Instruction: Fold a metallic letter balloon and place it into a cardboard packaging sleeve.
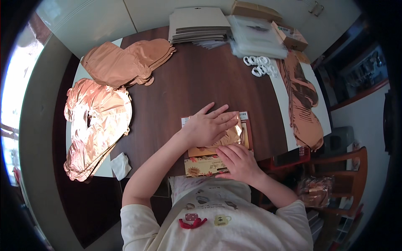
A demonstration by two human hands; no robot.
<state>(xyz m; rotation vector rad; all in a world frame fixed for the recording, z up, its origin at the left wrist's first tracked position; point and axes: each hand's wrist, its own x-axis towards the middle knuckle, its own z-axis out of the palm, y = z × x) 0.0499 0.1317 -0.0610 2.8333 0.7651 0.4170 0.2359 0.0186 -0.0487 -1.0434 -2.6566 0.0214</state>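
Observation:
At the near edge of the table lies a printed orange and cream card (200, 166), with a folded piece of copper-coloured foil (232, 134) on it. My left hand (211, 127) rests flat across the foil, its fingers apart and pointing to the right. Just below it, my right hand (239, 162) lies over the right side of the card, with fingers stretched out toward the foil and the thumb lower down. Both hands hide part of the card and foil.
Flat copper foil balloons lie in a matte stack (117, 62), a shiny stack (98, 121) and a pile (302, 104) at right. Toward the back are grey cards (199, 25), clear plastic sleeves (257, 37) and white ribbon rolls (257, 65). A white cloth (120, 166) sits near left.

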